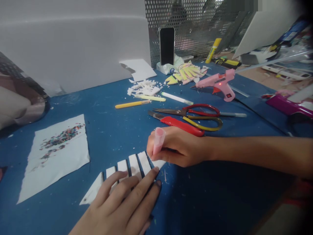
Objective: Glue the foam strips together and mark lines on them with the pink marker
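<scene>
My left hand (122, 202) lies flat with its fingers stretched out, pressing on a row of white foam-like strips (134, 165). A white triangular piece (93, 192) ends the row on the left, partly beside my fingers. My right hand (181, 147) is closed around a pink marker (159, 140), held upright at the row's right end. The marker's lower end is hidden by my fingers. Just beyond that hand lie a red utility knife (181, 125) and scissors (202, 119) with one red and one yellow handle.
A paper sheet (73, 156) with colourful bits lies left. Behind are yellow (129, 104), green (151, 98) and white (177, 98) markers, white scraps (144, 87) and yellow-edged pieces (188, 72). A pink glue gun (220, 83), its light on, trails a cord. A phone (167, 45) stands behind.
</scene>
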